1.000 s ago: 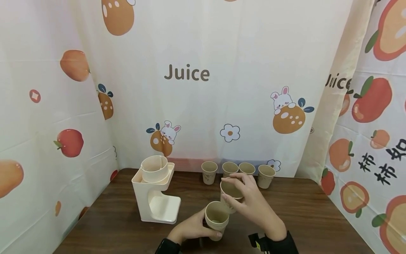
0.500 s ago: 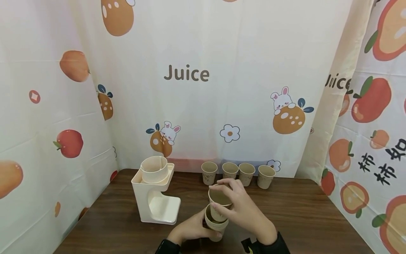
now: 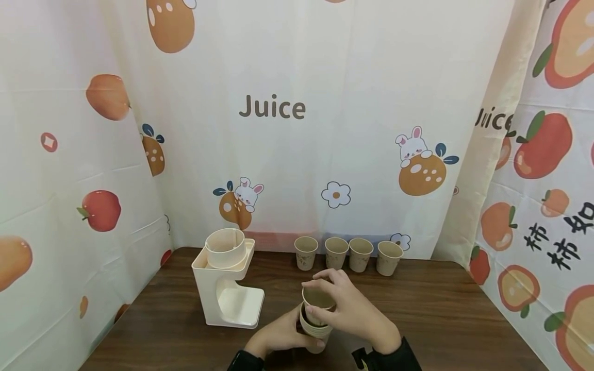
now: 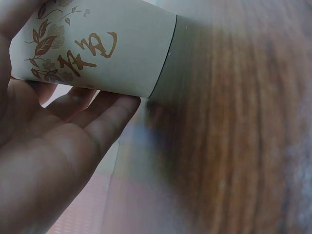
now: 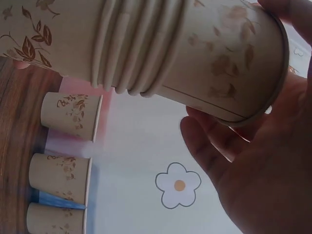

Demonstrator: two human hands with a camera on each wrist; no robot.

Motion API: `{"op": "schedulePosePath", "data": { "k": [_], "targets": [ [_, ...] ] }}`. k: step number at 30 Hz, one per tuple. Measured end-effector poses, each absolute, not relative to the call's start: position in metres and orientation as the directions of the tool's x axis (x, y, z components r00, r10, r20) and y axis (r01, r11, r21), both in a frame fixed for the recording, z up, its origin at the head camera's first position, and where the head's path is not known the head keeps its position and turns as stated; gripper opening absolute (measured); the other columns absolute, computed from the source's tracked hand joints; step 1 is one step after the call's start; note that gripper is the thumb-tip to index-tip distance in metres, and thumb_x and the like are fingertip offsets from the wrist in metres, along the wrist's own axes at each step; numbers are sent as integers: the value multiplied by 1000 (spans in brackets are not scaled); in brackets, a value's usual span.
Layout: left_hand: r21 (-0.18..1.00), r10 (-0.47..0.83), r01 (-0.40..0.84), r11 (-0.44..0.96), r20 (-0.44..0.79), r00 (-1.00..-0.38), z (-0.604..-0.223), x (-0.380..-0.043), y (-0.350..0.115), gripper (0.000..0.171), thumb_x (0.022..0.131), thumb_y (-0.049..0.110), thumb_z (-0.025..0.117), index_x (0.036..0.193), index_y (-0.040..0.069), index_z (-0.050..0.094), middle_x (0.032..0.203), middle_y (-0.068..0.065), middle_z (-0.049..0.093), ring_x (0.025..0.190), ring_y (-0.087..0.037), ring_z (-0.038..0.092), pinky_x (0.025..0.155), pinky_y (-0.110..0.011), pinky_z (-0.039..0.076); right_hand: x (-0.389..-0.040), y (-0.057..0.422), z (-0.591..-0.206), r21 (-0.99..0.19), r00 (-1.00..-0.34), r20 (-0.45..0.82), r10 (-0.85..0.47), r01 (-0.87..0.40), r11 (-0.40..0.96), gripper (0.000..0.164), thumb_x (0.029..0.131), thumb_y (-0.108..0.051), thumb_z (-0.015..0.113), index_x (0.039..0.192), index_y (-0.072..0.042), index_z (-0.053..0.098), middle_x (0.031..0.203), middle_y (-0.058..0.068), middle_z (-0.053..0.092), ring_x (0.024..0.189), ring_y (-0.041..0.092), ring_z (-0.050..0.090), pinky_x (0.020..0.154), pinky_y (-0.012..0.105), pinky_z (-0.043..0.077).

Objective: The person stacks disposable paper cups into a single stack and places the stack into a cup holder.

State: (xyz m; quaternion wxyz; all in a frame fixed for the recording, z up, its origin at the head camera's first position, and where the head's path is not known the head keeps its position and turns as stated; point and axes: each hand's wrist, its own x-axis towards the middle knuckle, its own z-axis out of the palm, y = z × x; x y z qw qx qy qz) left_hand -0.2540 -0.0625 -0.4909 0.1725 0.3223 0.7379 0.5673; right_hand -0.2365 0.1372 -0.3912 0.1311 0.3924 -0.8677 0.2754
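Note:
In the head view my left hand (image 3: 283, 331) grips a stack of nested beige paper cups (image 3: 319, 334) around its side, low over the table. In the left wrist view, the lowest paper cup (image 4: 112, 53) shows brown leaf print and lettering, fingers beneath it. My right hand (image 3: 355, 312) holds one more paper cup (image 3: 317, 299) near its rim, fingers and thumb on opposite sides. That cup's lower part sits inside the stack's top. Seen from the right wrist, several rims (image 5: 139, 48) lie close together, and the upper cup (image 5: 229, 63) stands well out of them.
Several paper cups (image 3: 306, 253) stand upright in a row at the back of the brown table (image 3: 441, 314). Left of my hands is a cream stand (image 3: 209, 293) with a round cylinder (image 3: 225, 250) on top and a flat base. Printed curtains enclose the table.
My right hand has brought its cup left and down, from beside the stack to over it and then partly into it. The left hand and its stack have stayed nearly still.

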Motion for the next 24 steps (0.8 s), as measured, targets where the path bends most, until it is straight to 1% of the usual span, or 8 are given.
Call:
{"op": "schedulePosePath", "data": {
  "k": [4,10,18,24],
  "targets": [
    [949,677,283,140,117,-726,-491,-254,-62,72,78,27,75,136,26,34,123,5,55,109,-13,52,95,-36,40,-237,137,-393,-384,-671,394,-628,-741,551,41,88,-48,59,127,-42,50,123,-8,46,108,10,37,80,40,45],
    [945,673,290,148,118,-730,-490,-253,-63,73,77,27,75,137,28,34,123,5,55,109,-12,52,95,-36,40,-236,137,-396,-388,-672,365,-644,-739,552,41,86,-48,61,125,-41,51,122,-8,46,110,11,38,81,38,45],
    [952,691,283,115,129,-712,-490,-253,-63,73,78,25,74,139,23,34,127,-2,54,110,-14,52,95,-34,41,-236,137,-399,-378,-635,368,-679,-769,515,41,86,-45,62,125,-34,54,118,-4,49,107,15,40,80,38,47],
    [955,693,278,102,132,-709,-491,-253,-63,69,78,25,74,136,26,36,127,-1,54,109,-14,52,93,-32,42,-237,135,-402,-383,-642,348,-683,-762,521,40,85,-45,64,123,-35,56,114,-6,50,103,13,41,80,37,48]
  ]
}}
